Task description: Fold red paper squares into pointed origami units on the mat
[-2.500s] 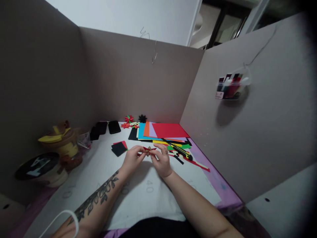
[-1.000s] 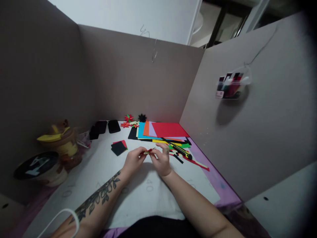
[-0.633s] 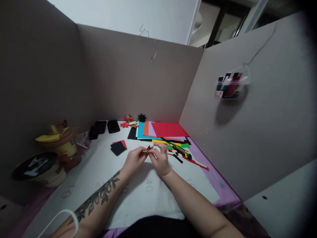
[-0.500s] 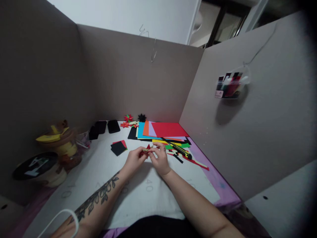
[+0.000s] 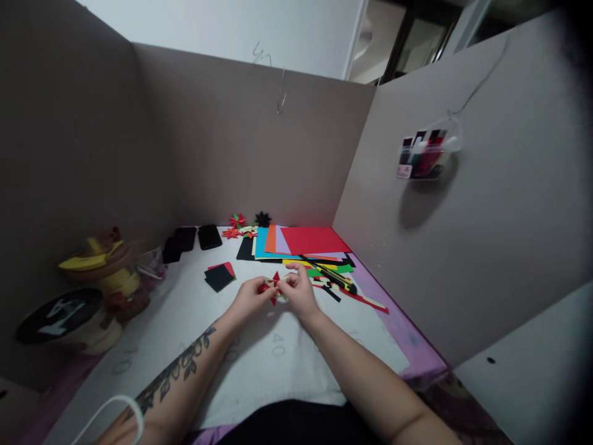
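Observation:
Both of my hands meet over the white mat [image 5: 259,364] at the middle of the table. My left hand [image 5: 249,298] and my right hand [image 5: 299,292] pinch a small folded red paper star [image 5: 273,287] between their fingertips, just above the mat. The star shows red points with a pale strip in it. A small pile of black and red paper squares [image 5: 218,276] lies to the left of my left hand. A yellow and black utility knife [image 5: 334,278] lies just right of my right hand, among thin paper strips.
A fanned stack of coloured paper sheets [image 5: 303,241] lies behind my hands. Finished paper stars [image 5: 237,226] and a black one [image 5: 263,219] sit by the back wall, beside two black cases [image 5: 209,236]. Jars stand at the left [image 5: 99,275]. Cardboard walls enclose three sides.
The paper star has been turned from lying flat and edge-on to showing its red points. My hands have closed in tighter together. The view has shifted slightly.

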{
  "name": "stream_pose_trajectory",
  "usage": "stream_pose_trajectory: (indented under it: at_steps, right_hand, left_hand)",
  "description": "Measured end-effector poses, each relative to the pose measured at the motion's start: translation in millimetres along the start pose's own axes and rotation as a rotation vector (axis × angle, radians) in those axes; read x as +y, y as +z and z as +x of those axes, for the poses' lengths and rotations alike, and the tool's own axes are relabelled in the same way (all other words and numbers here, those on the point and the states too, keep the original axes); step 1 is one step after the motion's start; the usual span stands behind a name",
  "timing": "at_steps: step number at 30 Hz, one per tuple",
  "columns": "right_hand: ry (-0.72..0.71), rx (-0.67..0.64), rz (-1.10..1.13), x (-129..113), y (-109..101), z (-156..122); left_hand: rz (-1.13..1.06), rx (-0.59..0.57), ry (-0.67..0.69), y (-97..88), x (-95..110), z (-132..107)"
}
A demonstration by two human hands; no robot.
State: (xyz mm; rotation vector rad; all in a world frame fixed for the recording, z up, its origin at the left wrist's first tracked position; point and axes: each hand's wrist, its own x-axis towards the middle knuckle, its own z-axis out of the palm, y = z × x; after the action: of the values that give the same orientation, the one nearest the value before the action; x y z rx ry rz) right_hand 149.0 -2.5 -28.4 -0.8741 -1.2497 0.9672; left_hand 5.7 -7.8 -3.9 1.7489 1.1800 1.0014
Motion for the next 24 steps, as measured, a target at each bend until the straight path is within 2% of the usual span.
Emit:
stream_pose_trajectory:
  at_steps: [5, 9, 14, 24]
  right_hand:
    - [-0.059, 0.006, -0.034, -3.9, -1.6, 1.0]
    - [-0.298, 0.092, -0.269, -8.9, -5.3, 0.1]
    - [-0.491, 0.088, -0.529, -14.1, -5.5, -4.3]
    - [-0.662, 0.194, -0.613, -16.6, -4.6, -6.8]
  left_hand:
    - [-0.152, -0.016, -0.097, -2.8, 0.8, 1.0]
    - [-0.3, 0.011, -0.162, -3.8, 0.9, 1.4]
    - [-0.323, -0.001, -0.066, -6.1, -2.2, 3.7]
    - [-0.253, 0.128, 0.073, -3.4, 1.7, 0.2]
